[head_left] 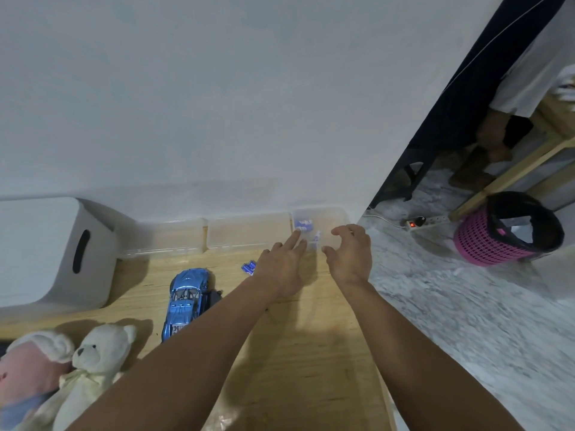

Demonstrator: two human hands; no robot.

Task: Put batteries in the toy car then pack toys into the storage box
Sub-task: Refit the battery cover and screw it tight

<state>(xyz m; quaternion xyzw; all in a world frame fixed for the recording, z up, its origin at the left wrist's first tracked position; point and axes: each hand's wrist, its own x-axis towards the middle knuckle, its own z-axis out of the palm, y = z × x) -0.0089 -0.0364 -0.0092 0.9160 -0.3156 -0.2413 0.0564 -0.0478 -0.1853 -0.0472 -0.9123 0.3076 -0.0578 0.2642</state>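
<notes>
A blue toy car [183,301] lies on the wooden table, nose toward the wall. Two blue batteries [248,266] lie on the table just left of my left hand [281,265]. My left hand stretches forward with straight fingers, its fingertips at the front rim of a small clear box [334,214] that holds more blue batteries [303,224]. My right hand [350,253] hovers over the same box with fingers loosely spread and holds nothing. A grey storage box [46,253] with a slot handle stands at the left. A white teddy bear [90,368] and a pink plush toy [28,374] lie at the near left.
Two more clear lidded boxes [249,233] stand in a row against the white wall. The table's right edge drops to a grey floor with a power strip [426,221] and a pink basket [504,234]. A person's legs show at the far right.
</notes>
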